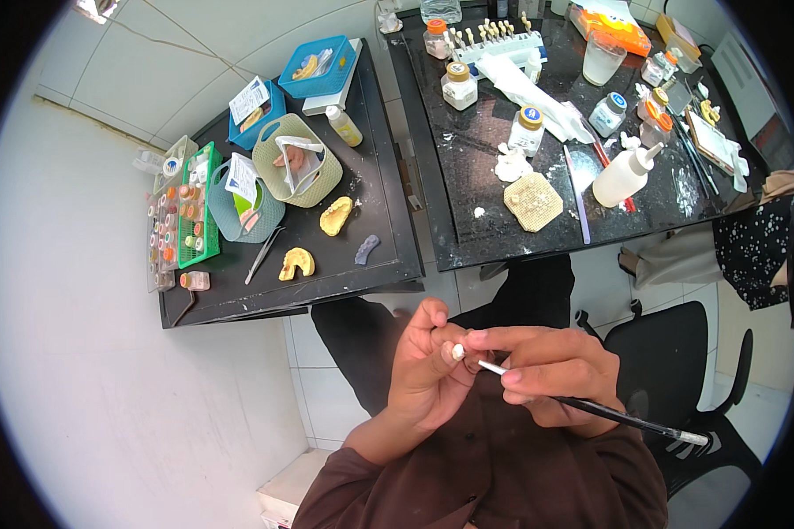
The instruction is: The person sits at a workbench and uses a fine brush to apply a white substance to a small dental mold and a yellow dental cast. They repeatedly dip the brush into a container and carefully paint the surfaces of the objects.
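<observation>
Above my lap, my left hand [423, 375] pinches a small white dental crown [458, 352] between thumb and fingers. Close beside it, my right hand [565, 368] grips a slim black-handled tool [622, 416] with a pale pointed tip. The tip points toward the crown, with a small gap between them; the tool's kind is unclear. My right fingertips lie near or against my left fingers. On the left table, yellow dental casts [336, 216] and a grey-blue strip [367, 249] lie nearest my hands.
Tweezers [265, 256], a cream basket [322, 181] and a green crate [205, 212] of jars occupy the left table. The right table [476, 242] bears a honeycomb tray [534, 203], a white squeeze bottle [622, 179] and several jars. A black chair [662, 353] and another person [754, 251] are at right.
</observation>
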